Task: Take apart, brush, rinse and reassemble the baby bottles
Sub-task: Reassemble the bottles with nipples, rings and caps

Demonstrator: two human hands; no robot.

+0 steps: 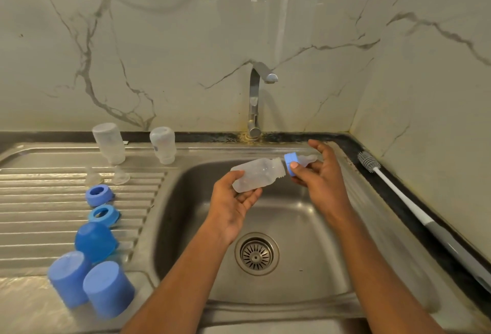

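- Over the sink basin (186, 227), near its back edge, the left hand (233, 200) holds a clear bottle (257, 177) lying sideways.
- The right hand (318, 174) pinches the blue ring (290, 162), with a teat (308, 160) in it, at the bottle's neck.
- The drain (256, 254) lies uncovered below the hands.
- Drainboard (39, 200), left: two upturned bottles (109, 143) at the back edge, then loose teats (120, 175), rings (98, 195) and caps (95, 240) toward the front.
- A brush (398, 195) lies along the bench (292, 137)'s right edge.

Below the left hand (232, 200) and right hand (322, 177) the sink (305, 227) was brushed steel; between them, bottle (255, 177) frosted plastic, collar (289, 163) smooth.
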